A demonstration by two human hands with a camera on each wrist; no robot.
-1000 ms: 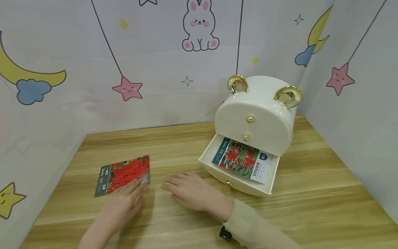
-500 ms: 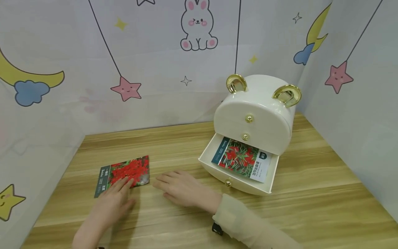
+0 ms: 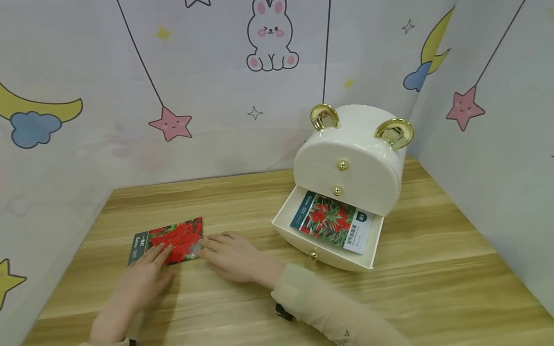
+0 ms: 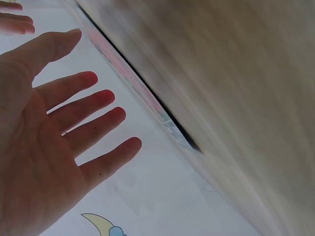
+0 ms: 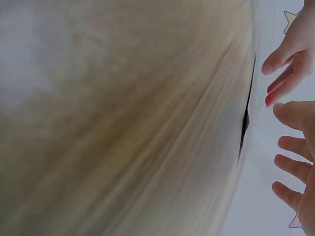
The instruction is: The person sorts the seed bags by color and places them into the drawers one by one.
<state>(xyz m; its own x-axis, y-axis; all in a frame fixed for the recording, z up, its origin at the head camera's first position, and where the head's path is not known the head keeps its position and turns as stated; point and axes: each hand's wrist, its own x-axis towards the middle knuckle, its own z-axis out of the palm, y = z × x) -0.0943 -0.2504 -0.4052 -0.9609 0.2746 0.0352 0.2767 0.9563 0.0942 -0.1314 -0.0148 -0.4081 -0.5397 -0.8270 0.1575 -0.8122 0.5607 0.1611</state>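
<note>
A flat packet printed with red flowers, like a seed packet, lies on the table at the left. My left hand is over its near edge, fingers spread and holding nothing. In the left wrist view a gap shows between the fingertips and the packet. My right hand holds nothing either; its fingertips come right up to the packet's right corner. The right wrist view has its straight, parted fingers at the right edge, below the left hand.
To the right stands a white storage box with gold ears and knobs. Its bottom drawer is pulled out, with a second flower packet inside. Cartoon-printed white walls close off the back and sides of the wooden table.
Both hands have moved left. The left hand has slid from the packet's right corner toward its middle near edge, and the right hand has come up to that corner. The drawer stays out.
</note>
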